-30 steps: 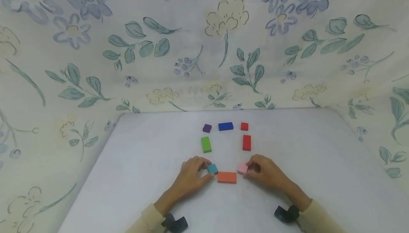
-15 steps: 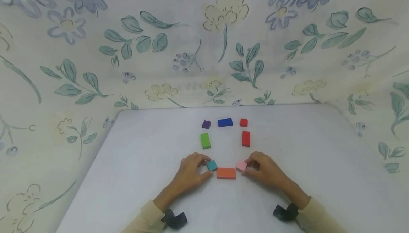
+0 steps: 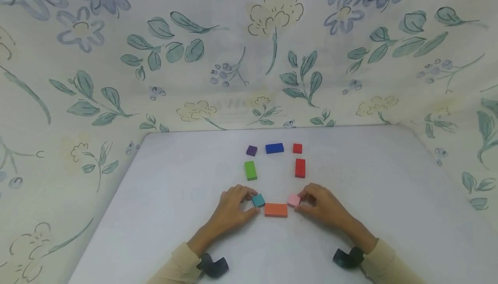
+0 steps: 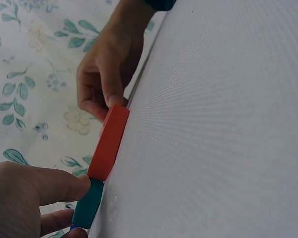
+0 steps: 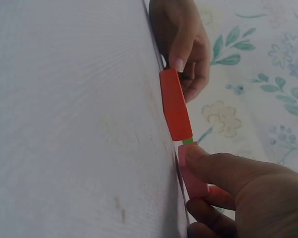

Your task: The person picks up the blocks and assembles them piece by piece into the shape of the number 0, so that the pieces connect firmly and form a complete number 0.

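Observation:
Between thumb and fingertips, my left hand pinches a teal block at the left end of an orange block. On the other side, my right hand pinches a pink block near the orange block's right end. Both small blocks sit slightly farther back than the orange one and are turned at an angle. The left wrist view has the thumb on the teal block, close to the orange block. In the right wrist view the thumb presses the pink block.
Farther back on the white table lie a green block, a red oblong block, a purple block, a blue block and a small red block. Floral cloth hangs behind the table.
The head view has tilted slightly, so everything sits a little higher in it. Both hands keep their pinch on the teal and pink blocks, with hardly any movement.

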The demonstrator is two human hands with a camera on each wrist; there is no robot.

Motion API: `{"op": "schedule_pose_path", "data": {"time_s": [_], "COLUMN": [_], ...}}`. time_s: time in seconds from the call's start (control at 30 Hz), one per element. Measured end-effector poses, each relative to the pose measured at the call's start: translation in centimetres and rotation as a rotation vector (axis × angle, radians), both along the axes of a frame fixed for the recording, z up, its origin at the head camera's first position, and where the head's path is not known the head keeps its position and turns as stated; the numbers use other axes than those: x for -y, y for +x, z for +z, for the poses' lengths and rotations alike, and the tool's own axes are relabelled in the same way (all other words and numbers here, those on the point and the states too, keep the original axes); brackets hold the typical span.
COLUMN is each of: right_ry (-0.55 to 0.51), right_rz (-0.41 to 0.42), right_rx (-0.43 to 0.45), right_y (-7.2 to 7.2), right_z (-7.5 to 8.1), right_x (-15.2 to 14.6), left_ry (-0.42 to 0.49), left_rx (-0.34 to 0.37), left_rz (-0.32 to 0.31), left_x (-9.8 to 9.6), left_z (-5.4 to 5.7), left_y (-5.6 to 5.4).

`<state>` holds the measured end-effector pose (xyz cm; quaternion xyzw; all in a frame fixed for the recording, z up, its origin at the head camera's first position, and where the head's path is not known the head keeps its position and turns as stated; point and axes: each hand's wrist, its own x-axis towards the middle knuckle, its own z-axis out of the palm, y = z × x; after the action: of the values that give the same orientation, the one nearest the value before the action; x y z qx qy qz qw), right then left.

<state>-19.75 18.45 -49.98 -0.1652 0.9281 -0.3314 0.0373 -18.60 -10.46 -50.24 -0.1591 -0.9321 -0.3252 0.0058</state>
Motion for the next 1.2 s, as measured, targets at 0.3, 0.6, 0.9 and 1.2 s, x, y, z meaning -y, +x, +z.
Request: {"op": "schedule_pose_path", "data": {"time_s": [0.3,0.6,0.9,1.2], "right_ry": [0.001,-0.008,-0.001,0.011], "right_rz": [0.006,0.014,0.018,0.016], "right_rx": [-0.014,0.006,-0.013,-0.010], "right_y": [-0.04,-0.07,-0.21,-0.21], "right_z": [0.18,0.02,-0.32,-0.47], "right_x": [-0.11,-0.06,0.11,0.10], "left_ry": [-0.008,-0.022,-0.014,-0.004], "left_rx": [0.009,0.003,-0.002,-0.002], "left_rz": [0.000,-0.004,0.000,-0.005], "left_x": [-0.11,-0.03,0.08,0.14], "left_z": [0.05,-0.01,0.00,0.01], "left_y": [-0.13,-0.06,0.00,0.13]}}
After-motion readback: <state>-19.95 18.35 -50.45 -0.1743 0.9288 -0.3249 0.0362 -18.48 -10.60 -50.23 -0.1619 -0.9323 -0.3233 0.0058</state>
